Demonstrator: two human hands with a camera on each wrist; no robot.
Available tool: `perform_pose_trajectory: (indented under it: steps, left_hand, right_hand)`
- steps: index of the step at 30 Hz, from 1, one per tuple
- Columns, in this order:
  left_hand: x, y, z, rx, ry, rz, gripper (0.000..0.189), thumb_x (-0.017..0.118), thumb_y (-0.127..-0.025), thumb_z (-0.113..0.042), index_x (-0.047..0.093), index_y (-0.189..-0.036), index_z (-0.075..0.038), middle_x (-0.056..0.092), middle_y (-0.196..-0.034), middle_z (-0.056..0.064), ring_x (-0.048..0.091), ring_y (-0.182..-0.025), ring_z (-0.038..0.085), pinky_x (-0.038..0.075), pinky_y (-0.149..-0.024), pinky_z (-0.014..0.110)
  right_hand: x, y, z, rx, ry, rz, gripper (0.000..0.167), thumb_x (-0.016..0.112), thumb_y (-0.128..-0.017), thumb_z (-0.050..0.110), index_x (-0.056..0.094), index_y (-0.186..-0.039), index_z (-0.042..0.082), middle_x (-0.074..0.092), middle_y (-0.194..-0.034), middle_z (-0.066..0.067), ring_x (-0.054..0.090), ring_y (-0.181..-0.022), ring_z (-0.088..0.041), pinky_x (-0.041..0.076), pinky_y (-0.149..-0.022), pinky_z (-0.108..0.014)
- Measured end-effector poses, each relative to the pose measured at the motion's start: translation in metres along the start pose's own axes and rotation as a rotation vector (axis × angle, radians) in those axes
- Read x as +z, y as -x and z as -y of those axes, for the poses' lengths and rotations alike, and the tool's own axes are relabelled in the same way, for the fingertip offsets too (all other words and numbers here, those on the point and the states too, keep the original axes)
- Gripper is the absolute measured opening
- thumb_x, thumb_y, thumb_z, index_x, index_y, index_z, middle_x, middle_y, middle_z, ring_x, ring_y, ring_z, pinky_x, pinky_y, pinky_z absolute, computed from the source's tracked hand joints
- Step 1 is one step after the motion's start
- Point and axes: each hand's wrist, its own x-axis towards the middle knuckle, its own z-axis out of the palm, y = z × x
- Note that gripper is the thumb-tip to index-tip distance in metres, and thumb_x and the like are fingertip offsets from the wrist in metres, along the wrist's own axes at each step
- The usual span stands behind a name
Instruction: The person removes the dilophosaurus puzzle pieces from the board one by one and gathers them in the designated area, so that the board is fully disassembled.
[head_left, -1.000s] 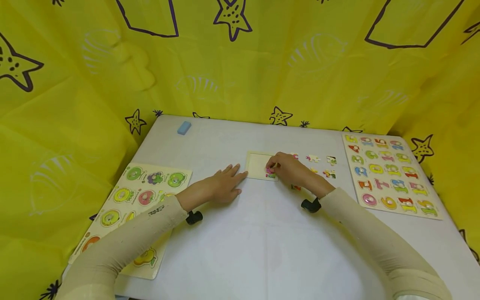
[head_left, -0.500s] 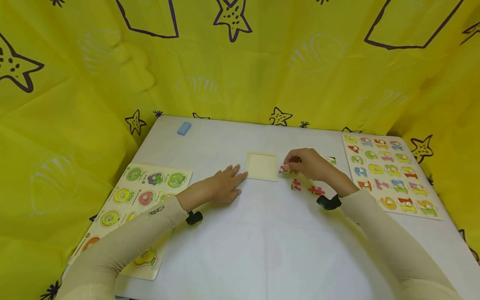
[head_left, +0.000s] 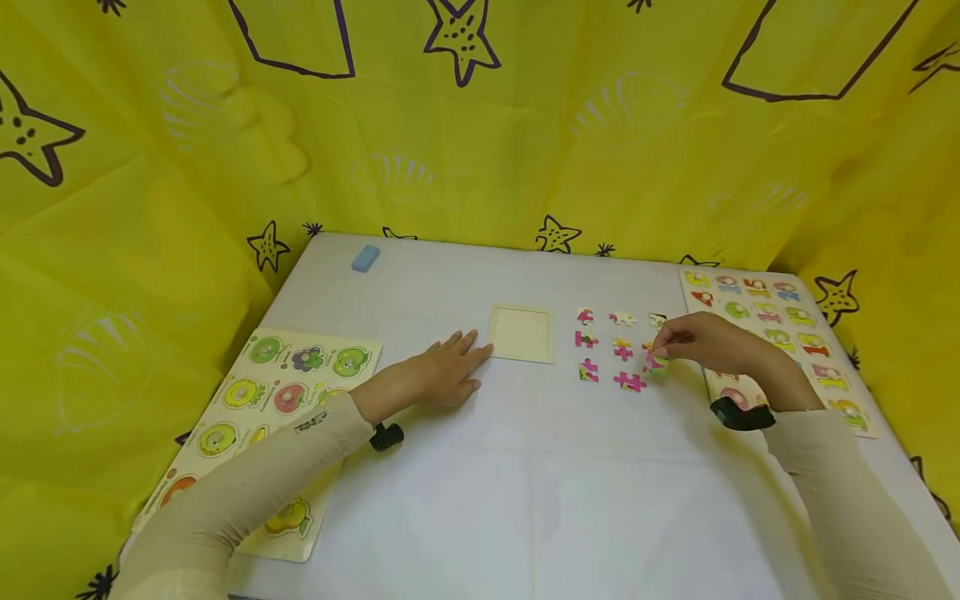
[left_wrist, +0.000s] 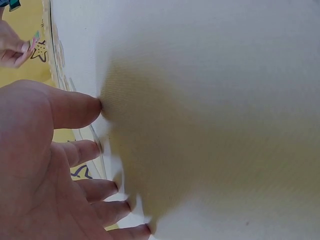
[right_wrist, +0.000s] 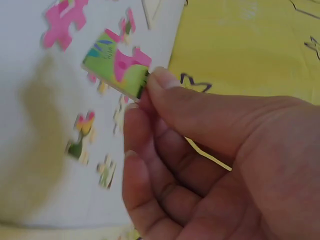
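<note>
My left hand (head_left: 446, 371) lies on the white table with fingers spread, a fingertip right at the left edge of a small square puzzle tray (head_left: 521, 333). The tray's pale inside is bare. Over the right side of several loose jigsaw pieces, my right hand (head_left: 708, 342) pinches a jigsaw piece (right_wrist: 115, 65) between thumb and index finger. That piece is green and pink with a bit of blue, tilted above the table. Among the loose ones, a pink piece (head_left: 630, 382) lies nearest the front and a pink-and-green piece (head_left: 588, 371) lies to its left.
A fruit puzzle board (head_left: 288, 396) lies at the left, partly under my left forearm. On the right is a number puzzle board (head_left: 813, 342), partly covered by my right hand and wrist. A blue block (head_left: 365, 258) sits at the back left. Yellow curtains surround the table.
My right hand has moved right, from the tray across the loose pieces, and now pinches a piece there. The pink piece seen at the tray's lower right corner is gone from it. My left hand stays put.
</note>
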Motion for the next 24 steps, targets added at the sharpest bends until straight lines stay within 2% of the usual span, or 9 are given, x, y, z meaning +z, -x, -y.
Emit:
perform_pose_trajectory:
  steps: [5,8,15,20,24]
  left_hand:
    - [0.000,-0.001,0.000,0.000,0.003,0.003,0.066,0.045,-0.113,-0.034,0.019,-0.171,-0.016,0.007,-0.177,0.019,0.009,-0.163,0.042,0.018,-0.129,0.061]
    - [0.000,-0.001,0.000,-0.003,0.006,0.007,0.066,0.045,-0.113,-0.034,0.019,-0.171,-0.016,0.007,-0.177,0.019,0.009,-0.163,0.042,0.017,-0.129,0.061]
    - [-0.001,-0.001,0.003,0.008,0.014,-0.002,0.066,0.046,-0.113,-0.035,0.020,-0.170,-0.016,0.008,-0.176,0.020,0.009,-0.163,0.042,0.018,-0.129,0.061]
    - [0.001,-0.001,0.005,0.015,0.028,0.003,0.066,0.047,-0.113,-0.035,0.020,-0.170,-0.015,0.007,-0.176,0.021,0.008,-0.162,0.043,0.017,-0.129,0.061]
    - [0.001,-0.001,0.007,0.013,0.023,-0.005,0.067,0.047,-0.112,-0.035,0.020,-0.170,-0.015,0.008,-0.176,0.020,0.009,-0.163,0.042,0.017,-0.130,0.060]
  right_hand:
    - [-0.001,0.011,-0.018,0.025,-0.017,0.092,0.010,0.065,-0.105,0.011,0.073,-0.103,0.006,0.069,-0.097,-0.002,0.055,-0.085,-0.012,0.049,-0.077,-0.025]
    - [0.005,0.011,-0.024,0.014,-0.017,0.111,0.010,0.065,-0.104,0.010,0.072,-0.100,0.006,0.067,-0.094,-0.001,0.053,-0.082,-0.010,0.048,-0.075,-0.025]
    - [0.021,0.005,-0.027,0.018,0.069,0.046,0.009,0.066,-0.103,0.008,0.070,-0.096,0.010,0.064,-0.091,0.001,0.049,-0.078,-0.014,0.043,-0.068,-0.026]
    - [0.027,0.004,-0.023,0.028,0.069,0.019,0.007,0.066,-0.102,0.006,0.071,-0.098,0.008,0.068,-0.094,0.000,0.051,-0.081,-0.016,0.045,-0.071,-0.028]
    - [0.030,0.004,-0.018,0.049,0.119,-0.018,0.005,0.065,-0.102,0.006,0.068,-0.099,0.005,0.068,-0.093,0.000,0.052,-0.080,-0.017,0.046,-0.073,-0.032]
